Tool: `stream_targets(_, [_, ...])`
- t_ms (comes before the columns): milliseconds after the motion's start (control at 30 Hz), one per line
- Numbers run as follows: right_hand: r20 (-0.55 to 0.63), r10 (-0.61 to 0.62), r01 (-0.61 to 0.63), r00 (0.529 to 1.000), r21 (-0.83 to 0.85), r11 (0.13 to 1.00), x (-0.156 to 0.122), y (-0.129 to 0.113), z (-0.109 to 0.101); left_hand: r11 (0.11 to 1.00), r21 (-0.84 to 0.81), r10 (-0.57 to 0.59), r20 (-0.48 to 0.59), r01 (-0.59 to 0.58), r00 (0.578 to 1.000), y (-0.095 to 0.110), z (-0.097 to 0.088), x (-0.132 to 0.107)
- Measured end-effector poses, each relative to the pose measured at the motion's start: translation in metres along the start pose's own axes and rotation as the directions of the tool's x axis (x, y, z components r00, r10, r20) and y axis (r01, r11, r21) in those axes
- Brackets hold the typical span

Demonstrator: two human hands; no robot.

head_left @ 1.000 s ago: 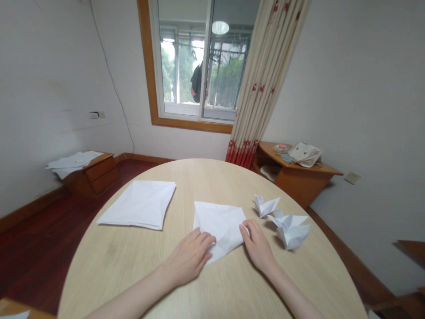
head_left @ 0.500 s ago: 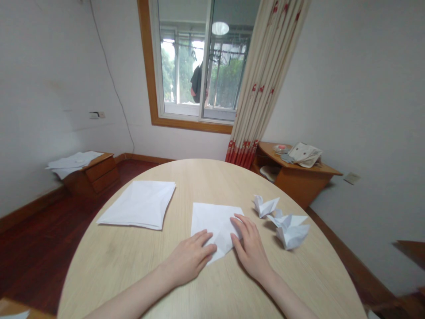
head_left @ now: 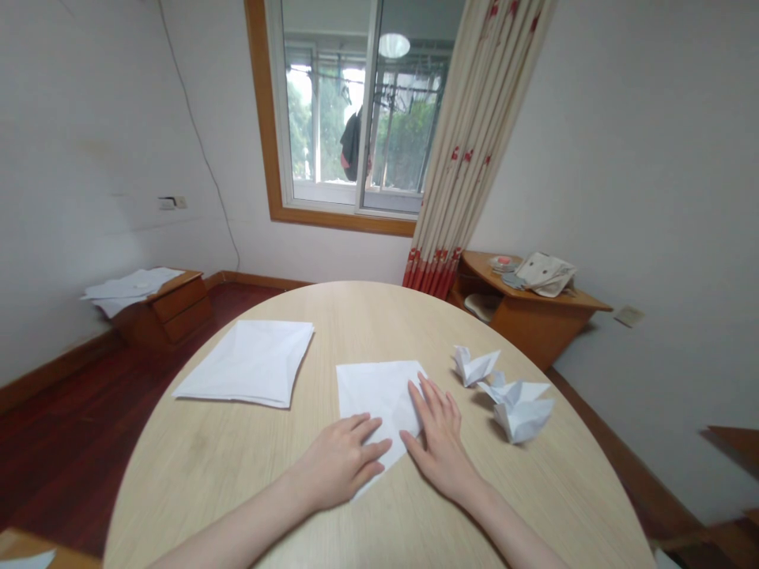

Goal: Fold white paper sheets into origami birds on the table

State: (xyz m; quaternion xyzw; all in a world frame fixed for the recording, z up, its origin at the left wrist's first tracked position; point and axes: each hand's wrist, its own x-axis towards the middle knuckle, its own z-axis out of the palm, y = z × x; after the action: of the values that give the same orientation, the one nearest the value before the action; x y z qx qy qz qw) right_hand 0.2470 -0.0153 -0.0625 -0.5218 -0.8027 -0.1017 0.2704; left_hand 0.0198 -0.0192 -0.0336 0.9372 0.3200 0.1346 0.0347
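Observation:
A white sheet of paper [head_left: 373,391] lies flat on the round light-wood table [head_left: 368,316] in front of me. My left hand [head_left: 341,462] rests palm down on its near left corner, fingers stretched out. My right hand [head_left: 436,435] lies flat on the sheet's right edge, fingers spread and pointing away from me. Neither hand grips anything. The two hands almost touch at the sheet's near point.
A stack of white sheets [head_left: 249,363] lies on the table to the left. Folded paper figures [head_left: 474,365] [head_left: 522,411] sit to the right of my right hand. A wooden corner shelf [head_left: 534,308] stands behind the table, and a low wooden cabinet [head_left: 160,304] at far left.
The sheet has been turned and slid left so it lies squarer to me. My right hand moved left along its edge and flattened out; my left hand stayed on the near corner.

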Motion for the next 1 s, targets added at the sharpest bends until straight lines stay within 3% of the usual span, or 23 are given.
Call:
stream_targets(533, [0.009, 0.017, -0.017, 1.000, -0.020, 1.000, -0.001, 0.005, 0.008, 1.000, 0.009, 0.017, 0.052, -0.018, 0.999, 0.003, -0.012, 0.002])
stream_targets(1000, [-0.072, 0.065, -0.075, 0.995, -0.137, 0.988, -0.001, 0.008, 0.017, 1.000, 0.023, -0.015, 0.073, 0.013, 0.997, 0.005, -0.014, 0.004])
